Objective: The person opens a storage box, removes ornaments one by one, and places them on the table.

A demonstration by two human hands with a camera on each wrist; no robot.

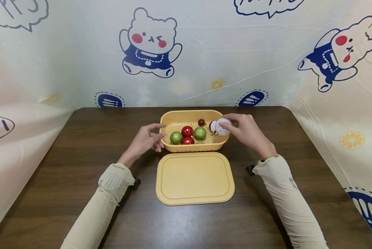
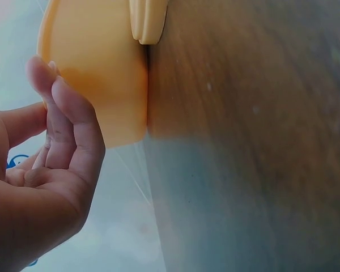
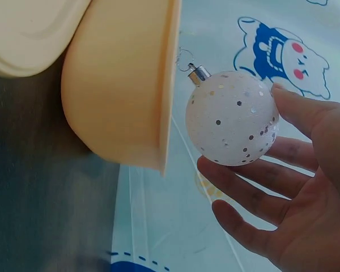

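Note:
My right hand (image 1: 246,128) pinches a white Christmas ball (image 3: 232,118) with coloured dots and a silver cap, held over the right end of a yellow container (image 1: 193,148). In the right wrist view, the ball's cap and wire loop point toward the container's rim. At the container's left end, my left hand (image 1: 144,140) holds the rim, fingers bent against the outer wall. Inside lie two green glitter balls (image 1: 199,133), two shiny red balls (image 1: 187,131) and a small dark red ball (image 1: 201,122). Another white and red item (image 1: 212,127) is partly hidden behind the held ball.
A flat yellow lid (image 1: 195,178) lies on the brown wooden table (image 1: 80,162), just in front of the container. Behind the table hangs a pale curtain (image 1: 204,52) with cartoon bears, close to the container's far side.

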